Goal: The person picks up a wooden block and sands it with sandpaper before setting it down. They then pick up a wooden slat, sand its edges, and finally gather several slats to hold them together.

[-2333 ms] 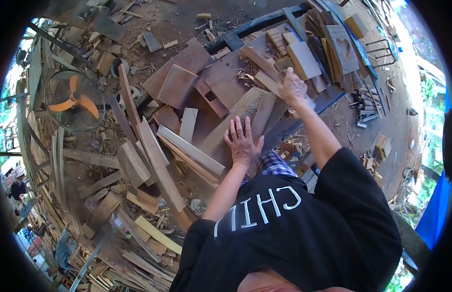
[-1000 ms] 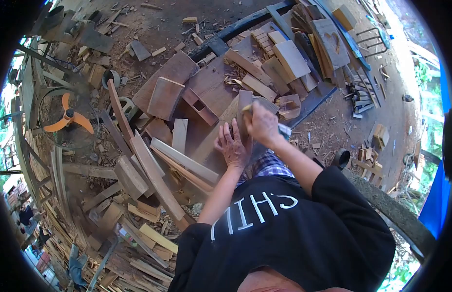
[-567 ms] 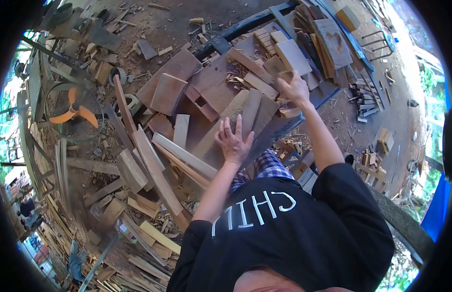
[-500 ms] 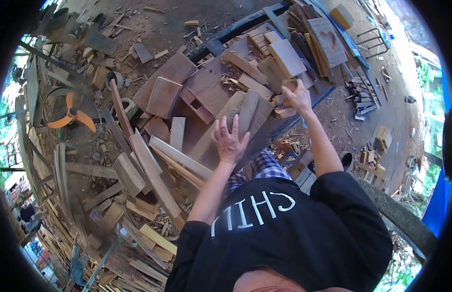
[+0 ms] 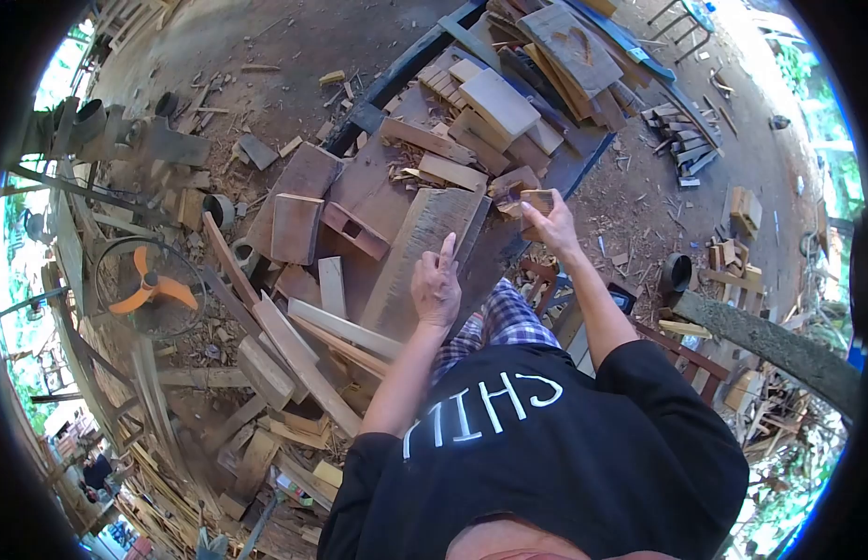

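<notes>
Dirt floor (image 5: 308,42) all around us, scattered with chips and offcuts, and we're sitting at a low table (image 5: 572,179) that's pretty much buried in wood. Our right hand (image 5: 553,230) has a small brownish block (image 5: 537,200) pinched between thumb and fingers, held up near the table's dark edge, well to the right of our left hand (image 5: 437,287). That left one is over the near part of a wide, rough-faced board (image 5: 410,257), index finger stretched out along it and the others partly curled, gripping nothing that we can see. We can't really tell how hard it's pressing, if at all. The board lies at a slant right in front of us, just past the plaid cloth (image 5: 518,315) over our legs. Left of it we've got a slotted block (image 5: 356,231) beside a squarish one (image 5: 296,228). Farther off sits a pale block (image 5: 499,105), then a plank with a heart shape (image 5: 576,47). Way over left, there's an orange-bladed fan (image 5: 151,280).
</notes>
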Available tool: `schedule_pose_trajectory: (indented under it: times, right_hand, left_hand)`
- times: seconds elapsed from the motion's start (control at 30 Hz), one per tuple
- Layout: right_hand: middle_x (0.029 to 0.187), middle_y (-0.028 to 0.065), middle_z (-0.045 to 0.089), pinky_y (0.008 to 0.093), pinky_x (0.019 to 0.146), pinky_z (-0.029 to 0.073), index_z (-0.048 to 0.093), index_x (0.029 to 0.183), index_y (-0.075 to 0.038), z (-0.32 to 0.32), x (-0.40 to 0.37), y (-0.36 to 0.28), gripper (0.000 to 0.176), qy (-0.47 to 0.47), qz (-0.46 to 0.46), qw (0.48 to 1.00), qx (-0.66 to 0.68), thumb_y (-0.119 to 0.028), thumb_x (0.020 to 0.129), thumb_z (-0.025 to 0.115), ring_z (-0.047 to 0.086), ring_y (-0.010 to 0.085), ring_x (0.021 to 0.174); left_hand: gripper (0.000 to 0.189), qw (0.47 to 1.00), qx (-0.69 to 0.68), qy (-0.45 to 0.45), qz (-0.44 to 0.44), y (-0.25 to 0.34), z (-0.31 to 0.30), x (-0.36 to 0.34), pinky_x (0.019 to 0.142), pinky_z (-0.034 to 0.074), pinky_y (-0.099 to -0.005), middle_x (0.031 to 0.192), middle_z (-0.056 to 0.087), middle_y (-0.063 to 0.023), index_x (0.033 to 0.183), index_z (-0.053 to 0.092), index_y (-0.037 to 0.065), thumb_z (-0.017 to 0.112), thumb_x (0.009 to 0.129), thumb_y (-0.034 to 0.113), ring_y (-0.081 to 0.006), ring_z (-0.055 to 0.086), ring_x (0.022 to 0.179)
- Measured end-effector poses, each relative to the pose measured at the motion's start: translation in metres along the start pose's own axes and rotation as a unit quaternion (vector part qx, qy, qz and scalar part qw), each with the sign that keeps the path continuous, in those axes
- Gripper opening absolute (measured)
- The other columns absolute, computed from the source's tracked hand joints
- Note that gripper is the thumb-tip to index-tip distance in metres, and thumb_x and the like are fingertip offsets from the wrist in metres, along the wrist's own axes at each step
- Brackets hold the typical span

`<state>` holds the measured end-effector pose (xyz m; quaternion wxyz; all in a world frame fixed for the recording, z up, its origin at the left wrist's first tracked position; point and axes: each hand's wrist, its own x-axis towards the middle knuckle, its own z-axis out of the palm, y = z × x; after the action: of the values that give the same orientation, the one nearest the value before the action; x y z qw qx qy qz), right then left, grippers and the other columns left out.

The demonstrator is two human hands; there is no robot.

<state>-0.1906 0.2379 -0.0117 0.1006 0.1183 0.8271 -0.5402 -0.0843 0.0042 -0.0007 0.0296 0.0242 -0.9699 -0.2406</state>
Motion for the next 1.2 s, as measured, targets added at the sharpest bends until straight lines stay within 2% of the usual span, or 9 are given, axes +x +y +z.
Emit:
schedule_pose_trajectory:
  times: [0.2,0.4,0.53,0.6,0.63,0.83,0.93,1.0,1.2]
  right_hand:
    - [0.100,0.0236,0.069,0.0474,0.083,0.051,0.053,0.110,-0.006,0.039,-0.022,-0.051,0.037,0.001,-0.043,0.992,-0.118,-0.030,0.088,0.069,0.067,0.0415,0.097]
    - [0.088,0.0155,0.062,0.0491,0.072,0.047,0.054,0.099,-0.007,0.107,-0.046,-0.076,0.029,-0.010,-0.258,0.922,-0.288,-0.024,0.083,0.069,0.063,0.0365,0.084]
    - [0.090,0.0127,0.061,0.0526,0.074,0.044,0.054,0.102,-0.008,0.131,-0.066,-0.070,0.027,-0.063,-0.245,0.888,-0.383,-0.023,0.083,0.066,0.062,0.0356,0.086]
    - [0.091,0.0137,0.062,0.0506,0.075,0.045,0.054,0.104,-0.007,0.148,-0.026,-0.068,0.027,0.080,-0.310,0.862,-0.392,-0.023,0.084,0.064,0.062,0.0354,0.085]
    - [0.094,0.0155,0.063,0.0492,0.076,0.047,0.054,0.104,-0.006,0.152,-0.004,-0.082,0.028,0.033,-0.234,0.880,-0.412,-0.022,0.084,0.063,0.063,0.0358,0.087]
    - [0.095,0.0191,0.066,0.0512,0.076,0.049,0.053,0.108,-0.004,0.146,-0.013,-0.085,0.031,0.045,-0.244,0.882,-0.400,-0.026,0.088,0.062,0.065,0.0375,0.089]
    - [0.095,0.0204,0.066,0.0535,0.073,0.050,0.053,0.110,-0.003,0.139,-0.037,-0.079,0.034,-0.075,-0.216,0.862,-0.452,-0.028,0.089,0.062,0.066,0.0401,0.085]
    - [0.093,0.0210,0.067,0.0544,0.072,0.050,0.053,0.107,-0.003,0.148,-0.004,-0.082,0.032,0.018,-0.242,0.860,-0.450,-0.028,0.090,0.061,0.066,0.0415,0.084]
    - [0.098,0.0208,0.065,0.0537,0.078,0.048,0.052,0.106,-0.004,0.151,0.012,-0.099,0.030,-0.016,-0.193,0.886,-0.422,-0.023,0.086,0.063,0.065,0.0385,0.091]
  left_hand:
    - [0.055,0.997,-0.045,0.008,-0.061,-0.023,-0.001,-0.016,0.079,0.045,-0.0443,0.098,0.053,-0.0095,0.143,0.049,0.021,0.064,0.090,0.024,-0.0316,0.054,0.092]
    - [0.068,0.995,0.056,0.074,-0.030,-0.036,0.009,-0.024,0.094,0.036,-0.0546,0.127,0.047,-0.0141,0.147,0.042,0.019,0.062,0.089,0.046,-0.0363,0.043,0.120]
    - [0.072,0.993,0.105,0.044,-0.017,-0.039,0.013,-0.027,0.101,0.031,-0.0592,0.144,0.036,-0.0157,0.151,0.038,0.023,0.057,0.090,0.056,-0.0388,0.032,0.135]
    - [0.073,0.994,0.093,0.053,-0.034,-0.038,0.015,-0.019,0.103,0.030,-0.0594,0.146,0.033,-0.0160,0.152,0.037,0.024,0.056,0.090,0.058,-0.0395,0.031,0.135]
    - [0.074,0.994,0.084,0.055,-0.039,-0.037,0.013,-0.021,0.104,0.029,-0.0596,0.148,0.031,-0.0164,0.152,0.036,0.025,0.055,0.089,0.060,-0.0402,0.030,0.136]
    - [0.069,0.993,0.080,0.058,-0.063,-0.040,0.018,-0.019,0.109,0.023,-0.0582,0.151,0.030,-0.0183,0.151,0.039,0.029,0.052,0.091,0.061,-0.0410,0.028,0.139]
    - [0.069,0.995,0.065,0.041,-0.068,-0.039,0.017,-0.016,0.109,0.023,-0.0584,0.150,0.032,-0.0186,0.151,0.039,0.030,0.053,0.090,0.062,-0.0415,0.029,0.138]
    - [0.071,0.995,0.054,0.036,-0.071,-0.037,0.014,-0.018,0.108,0.023,-0.0590,0.150,0.033,-0.0190,0.151,0.040,0.030,0.054,0.089,0.062,-0.0417,0.030,0.137]
    - [0.071,0.995,0.048,0.052,-0.072,-0.038,0.013,-0.016,0.107,0.025,-0.0591,0.150,0.034,-0.0197,0.150,0.041,0.030,0.057,0.087,0.060,-0.0426,0.032,0.136]
